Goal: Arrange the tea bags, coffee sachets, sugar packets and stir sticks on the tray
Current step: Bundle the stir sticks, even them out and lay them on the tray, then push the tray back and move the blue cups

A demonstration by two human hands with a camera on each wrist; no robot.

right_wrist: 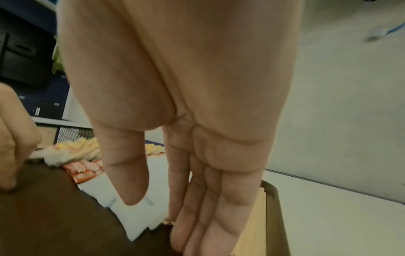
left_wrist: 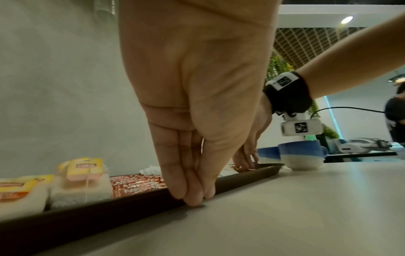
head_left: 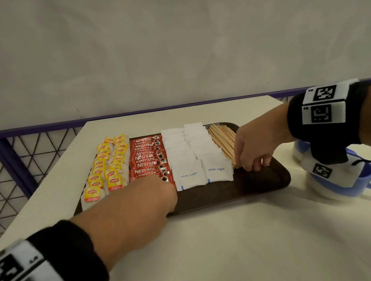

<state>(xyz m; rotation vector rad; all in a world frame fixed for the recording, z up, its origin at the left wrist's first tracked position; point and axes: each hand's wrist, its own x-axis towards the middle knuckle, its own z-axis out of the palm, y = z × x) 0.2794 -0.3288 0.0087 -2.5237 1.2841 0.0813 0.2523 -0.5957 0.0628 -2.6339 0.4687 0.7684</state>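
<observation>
Your left hand (head_left: 161, 194), fingers straight, presses the near rim of the dark tray (head_left: 259, 184) on the white counter (head_left: 246, 252); your right hand (head_left: 257, 147), fingers extended, touches the stir sticks (head_left: 223, 140) at the tray's right end. Behind stand a grey wall (head_left: 163, 34) and purple mesh railing (head_left: 2, 169).

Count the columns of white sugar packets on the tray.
2. The left column lies beside the red coffee sachets; the right column lies beside the wooden stir sticks. Packets overlap within each column, so a count of single packets is not possible.
</observation>
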